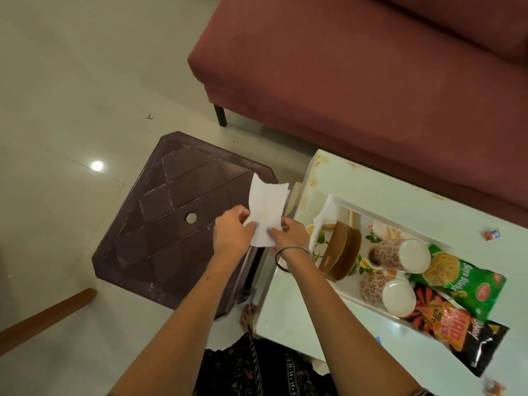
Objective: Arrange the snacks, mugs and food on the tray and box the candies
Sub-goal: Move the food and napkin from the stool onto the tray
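While we hold the white paper napkin (267, 212) up over the gap between the dark plastic stool (171, 218) and the pale counter (285, 298), our left hand (233, 231) pinches its lower left edge and our right hand (291, 234) pinches its lower right edge, so both grips are closed on the same sheet. The napkin's long axis runs up and away from us, its free upper end leaning over the stool's corner. Everything it might join lies to the right of the grips, so our right hand is the nearer one to the white tray (351, 298) on the counter. At the tray's near-left end we see another white napkin (324, 217) and a stack of brown plates (341, 252) tipped on edge; past these, two patterned mugs (400, 255) lie on their sides, one behind the other. A green snack packet (463, 281) and a black-and-orange snack packet (457, 335) hang over the tray's right end. One small wrapped candy (492, 234) sits loose on the counter beyond the tray, and another candy (494, 387) lies at the lower right edge; we can see no box for them. We judge the next move to be a short carry rightward to the tray.
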Action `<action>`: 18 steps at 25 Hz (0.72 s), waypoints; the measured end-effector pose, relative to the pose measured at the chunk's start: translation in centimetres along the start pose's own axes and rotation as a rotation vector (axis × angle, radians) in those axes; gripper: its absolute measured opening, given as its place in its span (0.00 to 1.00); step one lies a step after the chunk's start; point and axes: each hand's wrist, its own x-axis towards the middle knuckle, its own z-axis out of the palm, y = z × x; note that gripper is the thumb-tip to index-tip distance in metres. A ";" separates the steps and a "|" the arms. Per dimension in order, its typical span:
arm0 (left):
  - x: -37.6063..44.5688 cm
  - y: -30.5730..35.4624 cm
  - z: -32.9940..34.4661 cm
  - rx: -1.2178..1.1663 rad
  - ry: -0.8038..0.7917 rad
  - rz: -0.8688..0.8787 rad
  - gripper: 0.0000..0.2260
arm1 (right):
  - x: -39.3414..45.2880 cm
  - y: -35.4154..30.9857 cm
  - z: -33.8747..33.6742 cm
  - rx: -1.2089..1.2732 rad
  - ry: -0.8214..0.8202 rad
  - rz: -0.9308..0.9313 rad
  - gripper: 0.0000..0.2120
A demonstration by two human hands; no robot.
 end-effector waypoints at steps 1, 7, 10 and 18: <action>-1.0 0.7 0.8 -0.006 -0.024 0.032 0.05 | -0.5 0.8 -1.0 -0.025 0.039 -0.001 0.11; -6.2 4.4 9.2 0.029 -0.233 0.235 0.12 | -3.1 7.5 -7.5 0.052 0.296 0.131 0.08; -7.9 5.4 12.9 0.059 -0.294 0.252 0.12 | -2.8 10.3 -9.1 0.061 0.332 0.195 0.13; -9.1 4.7 17.0 0.048 -0.266 0.238 0.07 | -1.1 13.4 -9.6 -0.002 0.359 0.200 0.16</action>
